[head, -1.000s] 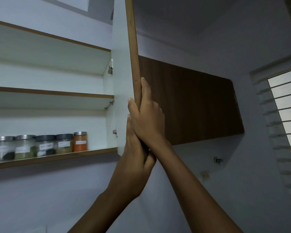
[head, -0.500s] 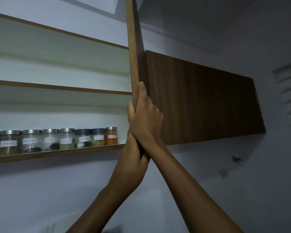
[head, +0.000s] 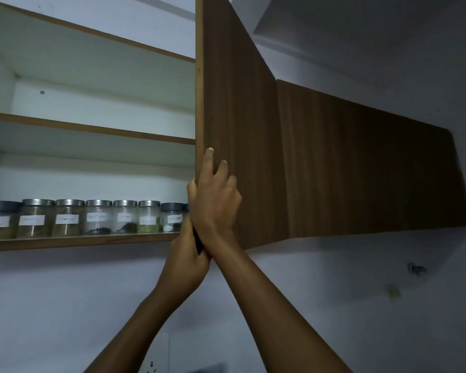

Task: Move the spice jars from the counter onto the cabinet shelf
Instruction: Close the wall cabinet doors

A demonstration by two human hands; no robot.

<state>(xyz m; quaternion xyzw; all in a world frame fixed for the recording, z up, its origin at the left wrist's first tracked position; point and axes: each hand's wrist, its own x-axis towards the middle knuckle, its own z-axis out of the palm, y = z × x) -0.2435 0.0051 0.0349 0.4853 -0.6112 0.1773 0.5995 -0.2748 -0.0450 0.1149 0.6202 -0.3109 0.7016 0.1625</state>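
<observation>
On the lowest cabinet shelf (head: 78,242) the spice jars (head: 97,218) are lined up in a row, labels outward; the free edge of the cabinet door (head: 240,117) is gripped by the right hand (head: 214,205), fingers (head: 209,160) laid on the wood face; the left hand (head: 184,265) is pressed against the lower corner beneath, its grasp hidden.

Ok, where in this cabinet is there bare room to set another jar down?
Free: the upper shelf, nothing showing above its front edge, left of the cabinet door. Crowded: the bottom shelf, spice jars side by side along its whole visible length.
</observation>
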